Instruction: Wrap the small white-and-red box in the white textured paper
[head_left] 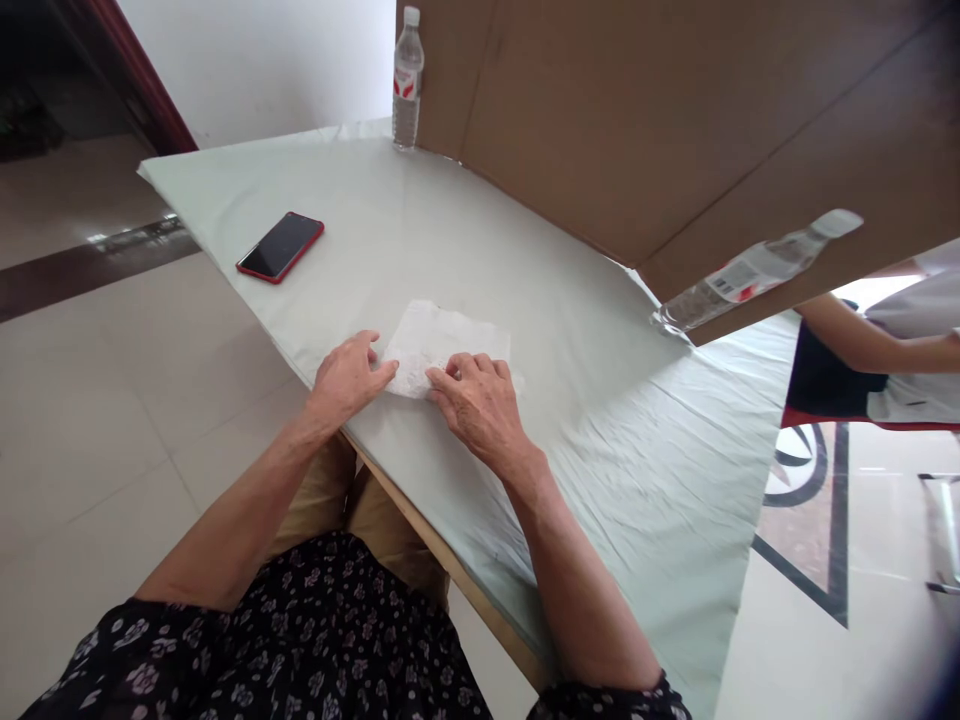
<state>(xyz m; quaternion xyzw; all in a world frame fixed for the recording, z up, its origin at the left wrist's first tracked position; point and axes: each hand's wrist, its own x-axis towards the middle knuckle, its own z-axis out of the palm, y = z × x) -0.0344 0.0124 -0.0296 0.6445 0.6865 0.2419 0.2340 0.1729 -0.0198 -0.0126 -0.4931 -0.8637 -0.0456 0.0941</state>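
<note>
A thin white sheet [446, 335], like a tissue or paper napkin, lies flat near the table's front edge. Tiny specks show on its lower part, too small to name. At its left edge my left hand [346, 378] rests with thumb and fingers apart, the thumb tip near the sheet's edge. Over the right part of the sheet, my right hand [478, 408] has its fingers curled, with thumb and index finger close together. Whatever may be between those fingertips is hidden or too small to make out.
The table has a pale green cloth [600, 400]. A phone [282, 247] with a red case lies at the left. A brown cardboard panel [570, 120] stands behind, with an upright water bottle [406, 85] and a second bottle [750, 275] at its ends. Another person's arm [862, 340] shows at right.
</note>
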